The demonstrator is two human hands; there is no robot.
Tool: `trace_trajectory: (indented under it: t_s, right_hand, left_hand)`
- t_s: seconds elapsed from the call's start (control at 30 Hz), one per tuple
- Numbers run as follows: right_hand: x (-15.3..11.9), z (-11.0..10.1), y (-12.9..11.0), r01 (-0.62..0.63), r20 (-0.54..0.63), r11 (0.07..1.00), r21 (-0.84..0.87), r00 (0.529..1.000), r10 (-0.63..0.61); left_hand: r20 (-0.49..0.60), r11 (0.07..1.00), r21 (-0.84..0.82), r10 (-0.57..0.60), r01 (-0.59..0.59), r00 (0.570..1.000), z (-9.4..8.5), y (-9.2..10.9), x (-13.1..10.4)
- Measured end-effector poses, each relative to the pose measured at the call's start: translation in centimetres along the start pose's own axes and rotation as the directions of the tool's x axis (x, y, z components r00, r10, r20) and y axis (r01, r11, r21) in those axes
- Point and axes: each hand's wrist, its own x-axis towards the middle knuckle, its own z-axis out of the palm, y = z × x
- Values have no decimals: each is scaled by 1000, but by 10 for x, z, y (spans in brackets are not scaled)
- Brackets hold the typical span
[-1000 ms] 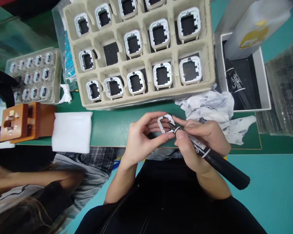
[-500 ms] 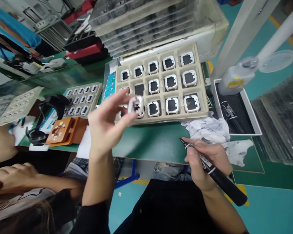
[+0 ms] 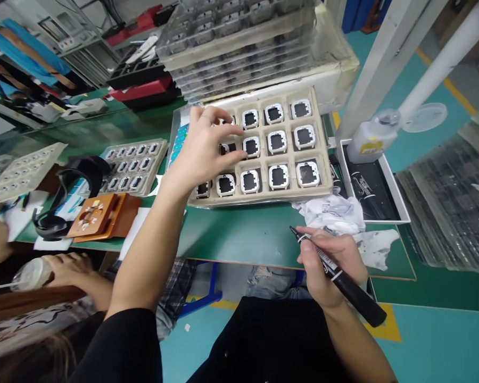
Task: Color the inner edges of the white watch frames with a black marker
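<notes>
Left of centre over the tray [image 3: 263,196], my left hand [image 3: 206,143] spreads wide, seemingly empty. White frames [image 3: 279,187] sit in the tray, 1 per pocket, presumably against scuffing. Nearer me than the tray, my right hand [image 3: 323,284] holds a marker [image 3: 353,292] pen-fashion, probably for control.

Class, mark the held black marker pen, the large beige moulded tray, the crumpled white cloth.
Held black marker pen [image 3: 353,292], head view: barrel.
Large beige moulded tray [image 3: 263,196], head view: front rim.
Crumpled white cloth [image 3: 333,211], head view: middle.
</notes>
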Motion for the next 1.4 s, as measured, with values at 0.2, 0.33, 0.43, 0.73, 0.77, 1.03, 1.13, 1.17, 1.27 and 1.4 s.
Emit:
trace_trajectory:
  t_s: [0.2, 0.33, 0.43, 0.73, 0.77, 1.03, 1.13, 1.17, 1.27, 1.4]
  right_hand:
    - [-1, 1, -2, -61, -23, 998, -3, 998, 61]
    - [-4, -1, 0, -61, -18, 998, 1, 998, 61]
    - [-6, -3, 1, -78, -28, 997, -9, 997, 78]
    - [0, -1, -7, -55, -15, 998, 27, 998, 56]
    - [3, -1, -9, -50, -10, 999, 17, 999, 50]
    - [11, -2, -10, -130, 158, 991, 35, 980, 123]
    - [9, -1, -9, -150, 155, 986, 77, 978, 137]
    - [9, 0, -10, -171, 169, 982, 80, 973, 156]
    - [9, 3, -15, -183, 179, 981, 58, 969, 170]
    - [12, 9, -19, -131, 162, 991, -23, 978, 133]
  left_hand:
    - [154, 996, -14, 89, -88, 984, 7, 1, 35]
    - [70, 991, -112, 79, -71, 994, 7, 0, 43]
    - [41, 985, -170, 33, -25, 999, -7, 10, 25]
    - [-100, 809, -587, -86, 11, 991, 20, 79, -149]
    - [-40, 773, -628, -142, 85, 989, 34, 84, -165]
    - [186, 657, -666, -314, 355, 931, 98, 92, -196]
    - [220, 646, -682, -268, 344, 938, 97, 93, -192]
    - [233, 646, -681, -255, 344, 939, 97, 93, -191]
    - [245, 665, -658, -253, 353, 936, 100, 95, -193]
    - [204, 710, -606, -298, 359, 933, 105, 96, -199]
